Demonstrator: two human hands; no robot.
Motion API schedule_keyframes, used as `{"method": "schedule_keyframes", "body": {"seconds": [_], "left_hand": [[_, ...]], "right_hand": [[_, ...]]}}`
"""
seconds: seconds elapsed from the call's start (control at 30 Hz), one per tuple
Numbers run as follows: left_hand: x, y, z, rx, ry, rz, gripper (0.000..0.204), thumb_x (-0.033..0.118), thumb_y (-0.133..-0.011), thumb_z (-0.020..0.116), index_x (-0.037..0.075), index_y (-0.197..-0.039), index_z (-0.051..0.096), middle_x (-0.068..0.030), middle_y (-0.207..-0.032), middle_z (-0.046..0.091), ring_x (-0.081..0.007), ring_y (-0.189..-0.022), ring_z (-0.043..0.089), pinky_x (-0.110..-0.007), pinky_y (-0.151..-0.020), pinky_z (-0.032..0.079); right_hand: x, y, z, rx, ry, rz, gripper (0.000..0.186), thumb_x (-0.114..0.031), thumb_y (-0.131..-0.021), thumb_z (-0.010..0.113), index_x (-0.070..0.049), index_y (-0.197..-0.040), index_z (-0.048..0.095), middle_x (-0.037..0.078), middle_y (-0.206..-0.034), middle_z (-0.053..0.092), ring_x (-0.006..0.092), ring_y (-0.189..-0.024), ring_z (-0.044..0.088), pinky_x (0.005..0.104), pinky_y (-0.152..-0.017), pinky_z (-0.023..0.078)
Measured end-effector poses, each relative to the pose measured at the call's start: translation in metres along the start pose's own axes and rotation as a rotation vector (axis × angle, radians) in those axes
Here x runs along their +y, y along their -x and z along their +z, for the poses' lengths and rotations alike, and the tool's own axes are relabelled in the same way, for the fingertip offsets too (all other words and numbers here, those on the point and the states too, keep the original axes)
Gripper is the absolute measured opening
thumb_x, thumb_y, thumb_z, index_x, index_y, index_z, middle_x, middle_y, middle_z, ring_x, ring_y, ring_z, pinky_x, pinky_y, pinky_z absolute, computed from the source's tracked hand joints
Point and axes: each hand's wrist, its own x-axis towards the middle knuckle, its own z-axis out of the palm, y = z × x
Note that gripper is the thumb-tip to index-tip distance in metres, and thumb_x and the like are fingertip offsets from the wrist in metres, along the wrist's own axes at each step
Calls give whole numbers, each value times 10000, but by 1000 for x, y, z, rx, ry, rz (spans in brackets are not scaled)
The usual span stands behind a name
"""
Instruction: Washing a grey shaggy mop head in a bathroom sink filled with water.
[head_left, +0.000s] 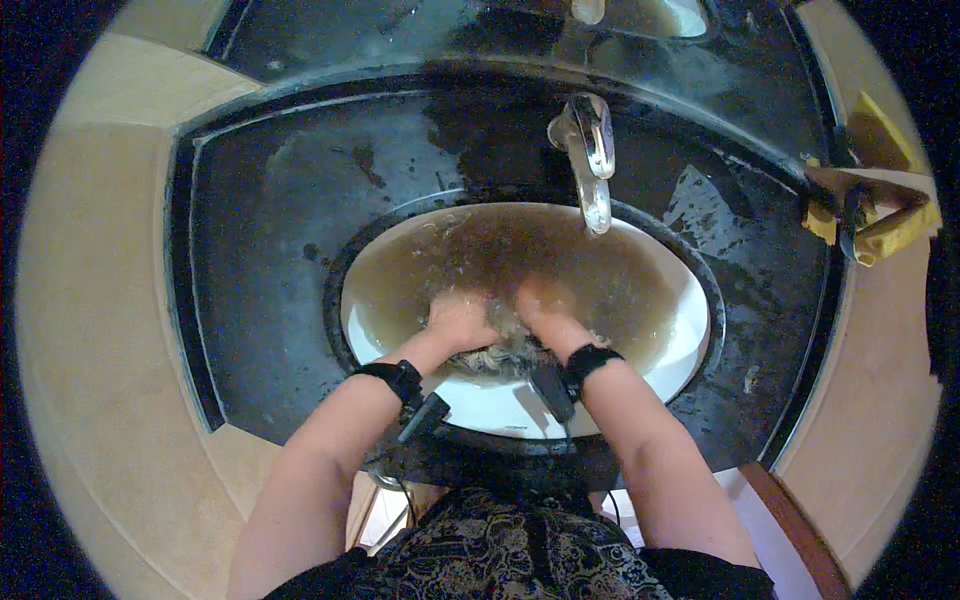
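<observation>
Both of my hands are in brownish, murky water that fills much of the oval white sink. My left hand is in the water left of the middle, its fingers hidden below the surface. To its right, my right hand reaches down into the water, and its fingers are blurred and covered too. Between and just in front of the wrists, a crumpled pale and dark thing, perhaps cloth, breaks the surface. Whether either hand grips it cannot be seen.
A chrome faucet stands behind the sink, its spout over the far rim. The dark, wet countertop surrounds the basin. At the right wall hangs a yellow cloth. Black straps with small dark devices sit on both wrists.
</observation>
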Motion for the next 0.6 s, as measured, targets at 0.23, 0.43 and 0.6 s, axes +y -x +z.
{"method": "schedule_keyframes", "body": {"seconds": [0.23,0.43,0.6], "left_hand": [[14,16,-18,55,105,-100,729,368,-584,734,150,-1224,465,-162,-1007,601,-356,-931,569,-449,-824,464],[32,66,-59,159,149,111,828,403,-589,744,206,-1310,387,-112,-1159,487,-288,-1038,457,-497,-915,323],[31,65,-29,577,-55,446,609,313,-609,743,128,-1158,555,-158,-1054,575,-337,-1094,475,-493,-1043,228]], "right_hand": [[36,-37,-23,-99,-595,98,388,-345,-907,434,-20,-1001,624,129,-1022,638,268,-921,593,339,-835,431],[26,58,-100,89,-1079,91,397,-352,-903,509,23,-996,604,67,-927,614,150,-853,522,309,-813,420],[-2,102,-125,61,-875,-23,366,-322,-904,525,11,-1045,583,38,-941,609,115,-874,527,283,-822,425]]}}
